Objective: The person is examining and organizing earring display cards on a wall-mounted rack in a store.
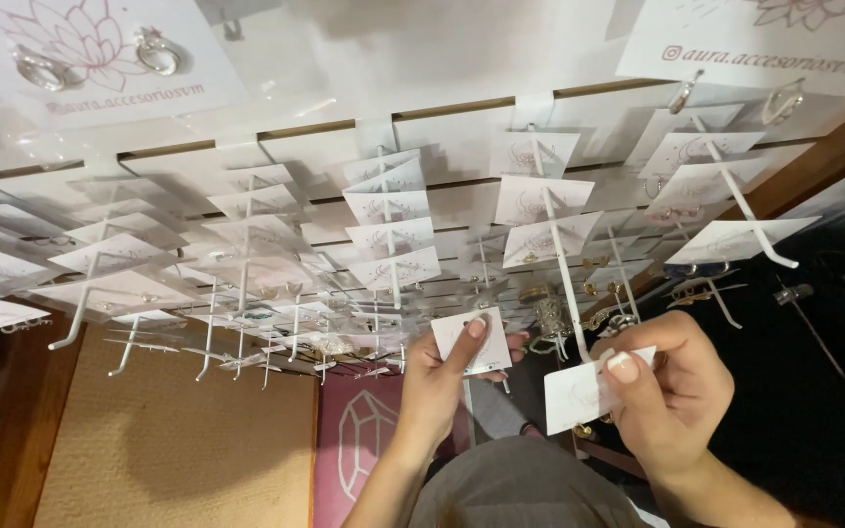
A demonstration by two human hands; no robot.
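My left hand (442,376) pinches a small white earring card (473,341) at the lower middle of the view, thumb on its face. My right hand (672,386) grips another white earring card (579,393), which sits at the tip of a long white display hook (564,269). A small gold earring hangs below that card. Both hands are raised in front of a white slatted display wall (462,103) covered with rows of similar cards on hooks.
Many white hooks with cards (393,235) jut out from the wall toward me. Large white cards with silver hoop earrings (100,49) hang at the top left and top right. A tan woven mat (178,440) and a maroon cloth with a crystal drawing (359,440) lie below.
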